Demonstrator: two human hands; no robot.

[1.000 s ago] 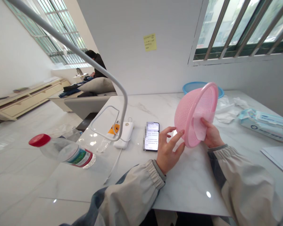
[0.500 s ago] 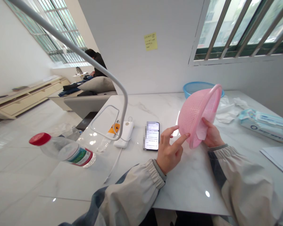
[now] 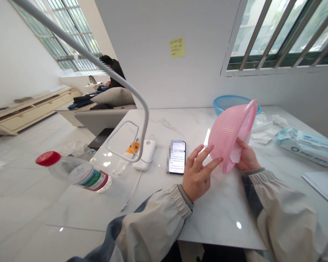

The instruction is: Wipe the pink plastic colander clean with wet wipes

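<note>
from the head camera, the pink plastic mesh basket [image 3: 229, 134] was held up off the table, tilted on its side just in front of the person, with its outer mesh toward the left hand [image 3: 198, 174] and its hollow toward the right hand [image 3: 247, 158]. the right hand was curled closed at the basket's lower edge, gripping it together with a soft white wipe [image 3: 236, 153] pressed against the inner mesh. the left hand was open, its fingers [image 3: 205, 154] spread, with the fingertips at or just against the outer mesh; whether they bore any weight could not be told. the firm right-hand hold and light left fingers looked steady, and keeping the wipe flat against the mesh seemed the better way to handle it. beyond them, on the white marble table [image 3: 191, 123], stood a light blue plastic basin [image 3: 236, 102], with crumpled white tissues [image 3: 264, 133] and a blue-and-white packet of wet wipes [image 3: 307, 147] to the right. a black smartphone [image 3: 177, 157] with a blurred screen, a white power bank [image 3: 144, 154] and a clear plastic water bottle with a red cap [image 3: 76, 173] lay to the left, while another person [image 3: 112, 69] sat far off on a grey sofa [image 3: 104, 120]
</note>
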